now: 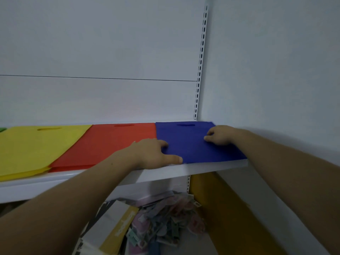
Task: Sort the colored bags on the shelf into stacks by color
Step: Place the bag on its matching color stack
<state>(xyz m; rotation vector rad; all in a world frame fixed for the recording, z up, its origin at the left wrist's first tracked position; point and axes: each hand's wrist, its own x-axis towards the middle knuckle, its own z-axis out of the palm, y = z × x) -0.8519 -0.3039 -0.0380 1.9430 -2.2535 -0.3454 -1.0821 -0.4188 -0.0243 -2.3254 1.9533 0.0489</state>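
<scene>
The blue bag stack lies at the right end of the white shelf, its right edge near the side wall and its left edge meeting the red bag stack, with the yellow bag stack further left. The left hand lies flat on the blue stack's front-left corner, thumb stretched along the front edge. The right hand rests on its right side with curled fingers; whether it pinches the fabric cannot be told.

A white back panel meets a slotted upright rail beside a plain wall. Lower down lie a heap of what may be small packets, a yellow-and-white booklet and a yellow panel.
</scene>
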